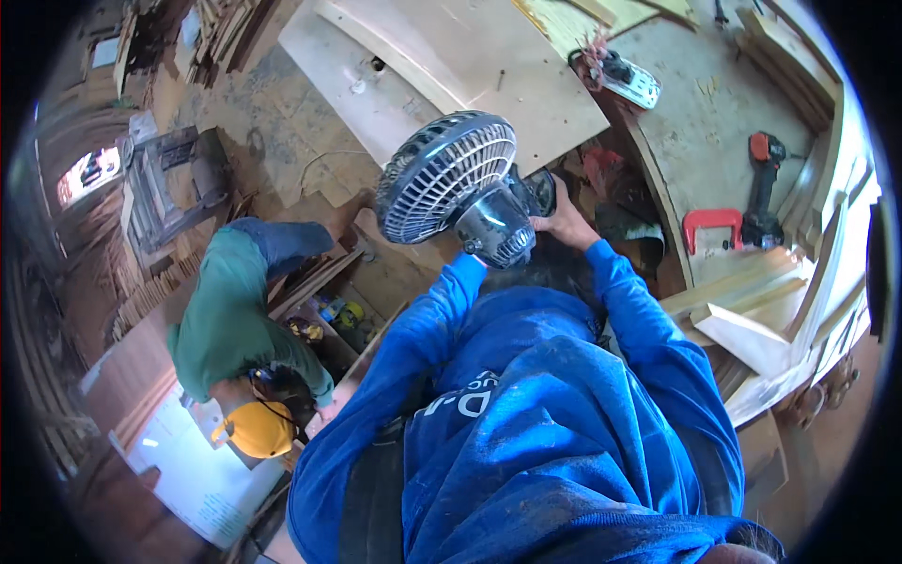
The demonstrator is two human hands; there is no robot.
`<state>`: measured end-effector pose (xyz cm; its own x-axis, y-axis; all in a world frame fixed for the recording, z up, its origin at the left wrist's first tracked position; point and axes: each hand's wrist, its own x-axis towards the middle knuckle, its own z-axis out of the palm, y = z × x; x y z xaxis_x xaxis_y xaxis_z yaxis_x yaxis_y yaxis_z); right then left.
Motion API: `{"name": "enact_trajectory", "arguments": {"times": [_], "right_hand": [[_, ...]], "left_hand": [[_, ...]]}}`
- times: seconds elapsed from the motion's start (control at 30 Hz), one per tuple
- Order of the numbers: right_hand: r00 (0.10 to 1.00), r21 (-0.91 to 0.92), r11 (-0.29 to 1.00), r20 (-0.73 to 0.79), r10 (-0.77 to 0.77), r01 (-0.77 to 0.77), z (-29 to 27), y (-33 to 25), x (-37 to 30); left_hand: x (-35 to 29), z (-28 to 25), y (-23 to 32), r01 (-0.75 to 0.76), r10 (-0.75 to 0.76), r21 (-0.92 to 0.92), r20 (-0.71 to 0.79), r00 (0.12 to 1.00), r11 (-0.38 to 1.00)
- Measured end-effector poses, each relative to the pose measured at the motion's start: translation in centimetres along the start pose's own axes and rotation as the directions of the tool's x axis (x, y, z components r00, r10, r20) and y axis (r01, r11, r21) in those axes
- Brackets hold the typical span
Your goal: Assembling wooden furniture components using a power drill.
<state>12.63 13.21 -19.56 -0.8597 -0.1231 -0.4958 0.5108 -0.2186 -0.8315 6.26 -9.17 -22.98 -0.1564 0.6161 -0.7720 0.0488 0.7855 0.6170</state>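
A dusty black electric fan (493, 221) is held up in front of my chest, its round grille (451, 174) tilted toward the upper left. My right hand (568, 222) is closed around the dark rounded part on the right of the motor housing, thumb on the near side. Of my left arm, the blue sleeve (460, 282) runs up to the fan's underside. The left hand itself is hidden behind the motor housing, so its fingers do not show.
Beyond the fan lies a pale board (545, 103). On the right bench are a cordless drill (763, 193), a red clamp (711, 226), a sander-like tool (631, 80) and wood strips (742, 282). At left, a person in green (230, 310) and a yellow cap bends over boards.
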Motion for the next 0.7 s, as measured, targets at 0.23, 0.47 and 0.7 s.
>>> {"name": "enact_trajectory", "arguments": {"times": [0.23, 0.47, 0.7], "right_hand": [[0.999, 0.113, 0.993, 0.042, 0.028, -0.033, -0.4, 4.2, -1.4], [0.996, 0.302, 0.953, -0.088, -0.005, 0.032, 0.5, 5.5, -1.2], [0.984, 0.265, 0.956, -0.087, 0.155, -0.127, 1.9, 2.3, -1.7]], "left_hand": [[-1.8, 5.5, 0.6, -0.401, 0.100, -0.201, -0.782, 0.615, 0.894], [-7.0, 4.9, 2.2, -0.004, -0.058, -0.062, -0.951, 0.305, 0.998], [-2.5, 3.9, -7.7, -0.041, 0.156, 0.161, -0.813, 0.561, 0.986]]}}
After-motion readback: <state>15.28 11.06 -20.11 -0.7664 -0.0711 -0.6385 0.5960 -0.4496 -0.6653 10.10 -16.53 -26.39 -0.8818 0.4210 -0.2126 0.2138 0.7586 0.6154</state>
